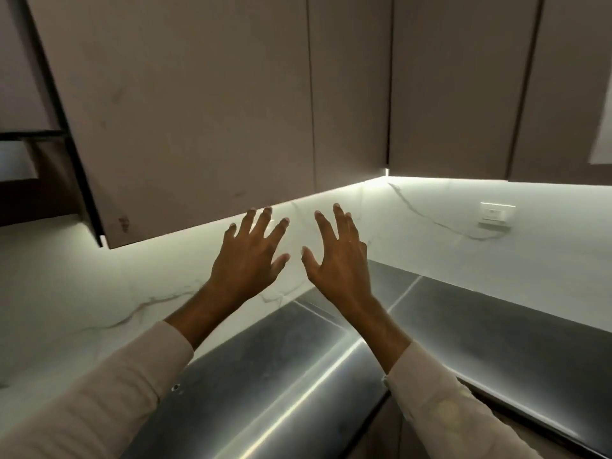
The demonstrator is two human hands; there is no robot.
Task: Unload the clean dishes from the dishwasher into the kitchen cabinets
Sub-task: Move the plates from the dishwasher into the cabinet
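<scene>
Left hand [246,260] and right hand [337,263] raised side by side — fingers spread, holding nothing. Just above them, cabinets [198,111] — doors closed. Steel counter [298,376] below, marble wall [463,260] behind.

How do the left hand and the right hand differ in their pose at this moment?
The left hand spreads all its fingers apart; the right hand keeps its outer fingers close together. In the picture the left hand's fingertips overlap the lower edge of the cabinet door, while the right hand shows against the marble wall. Both are open, hold nothing and show their backs.
</scene>
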